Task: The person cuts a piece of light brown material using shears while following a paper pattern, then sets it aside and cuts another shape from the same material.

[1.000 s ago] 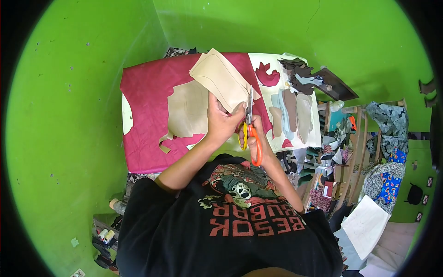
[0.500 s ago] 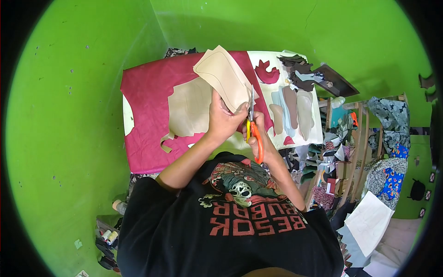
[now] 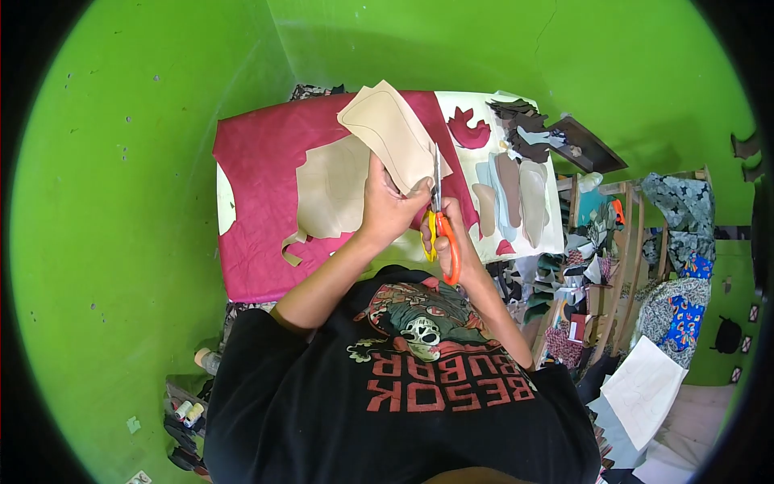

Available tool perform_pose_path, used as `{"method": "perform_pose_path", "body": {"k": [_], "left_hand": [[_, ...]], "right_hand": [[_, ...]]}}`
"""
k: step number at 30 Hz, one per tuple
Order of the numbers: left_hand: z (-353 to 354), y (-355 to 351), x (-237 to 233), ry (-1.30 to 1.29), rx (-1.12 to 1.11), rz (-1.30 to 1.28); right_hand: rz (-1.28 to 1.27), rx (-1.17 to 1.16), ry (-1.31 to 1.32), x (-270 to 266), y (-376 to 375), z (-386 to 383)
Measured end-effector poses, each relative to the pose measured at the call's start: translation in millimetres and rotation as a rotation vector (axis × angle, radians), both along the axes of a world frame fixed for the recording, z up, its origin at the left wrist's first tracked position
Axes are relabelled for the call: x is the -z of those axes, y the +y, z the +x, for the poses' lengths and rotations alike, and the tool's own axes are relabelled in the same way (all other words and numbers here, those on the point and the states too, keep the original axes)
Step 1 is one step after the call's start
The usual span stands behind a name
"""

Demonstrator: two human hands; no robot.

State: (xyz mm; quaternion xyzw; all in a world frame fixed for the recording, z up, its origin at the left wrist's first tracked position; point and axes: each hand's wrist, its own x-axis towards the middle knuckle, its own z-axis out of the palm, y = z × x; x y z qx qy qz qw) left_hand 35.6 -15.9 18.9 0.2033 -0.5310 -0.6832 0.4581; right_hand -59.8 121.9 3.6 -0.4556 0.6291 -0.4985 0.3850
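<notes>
My left hand [image 3: 390, 206] is closed on a beige piece of leather-like sheet [image 3: 389, 133], held up above the table with a curved line drawn on it. My right hand [image 3: 450, 230] grips a pair of scissors [image 3: 450, 250] with one orange and one yellow handle. Their blades point away from me and lie at the right edge of the beige piece, close to my left thumb. Under my hands a large dark red sheet [image 3: 258, 185] is spread out, with a larger beige sheet [image 3: 330, 189] lying on it.
On the white tabletop [image 3: 548, 242] at the right lie several cut sole-shaped pieces [image 3: 532, 202], a curved red scrap [image 3: 468, 129] and a pile of dark pieces [image 3: 516, 117]. A dark tray [image 3: 592, 143] sits at the corner. Beside the table stands a wooden rack [image 3: 625, 258] among fabric scraps.
The scissors' handles have spread slightly apart, and the yellow loop shows more. The beige piece stays nearly where it was in my left hand.
</notes>
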Motion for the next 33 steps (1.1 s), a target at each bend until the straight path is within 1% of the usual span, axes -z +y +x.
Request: {"method": "perform_pose_path", "body": {"k": [8, 13, 15, 19, 23, 29, 32, 33], "left_hand": [[-0.6, 3.5, -4.2, 0.052, 0.038, 0.057], [-1.7, 4.5, -4.5, -0.006, 0.031, 0.051], [-2.0, 4.3, -2.4, -0.006, 0.030, 0.052], [-4.0, 3.3, 1.6, 0.004, 0.030, 0.030], [-4.6, 1.6, 3.1, -0.029, 0.023, -0.001], [-3.4, -0.8, 2.4, -0.058, 0.083, 0.011], [-4.6, -2.8, 7.4, -0.116, 0.092, -0.030], [-6.2, -2.1, 9.2, -0.099, 0.091, 0.012]], "right_hand": [[-0.021, 0.004, 0.025, -3.2, -3.8, 2.9], [-0.055, 0.025, 0.031, 3.5, -3.4, 2.9], [-0.017, 0.021, 0.013, 0.0, -1.9, 3.0], [-0.027, 0.028, 0.001, 0.0, -0.6, 3.1], [-0.024, 0.019, 0.038, 12.0, 1.5, -4.4], [0.025, 0.012, 0.048, 3.6, 7.0, -7.6], [0.032, 0.023, 0.062, 1.8, 7.2, -6.8], [0.037, 0.035, 0.081, 0.9, 7.5, -6.1]]}}
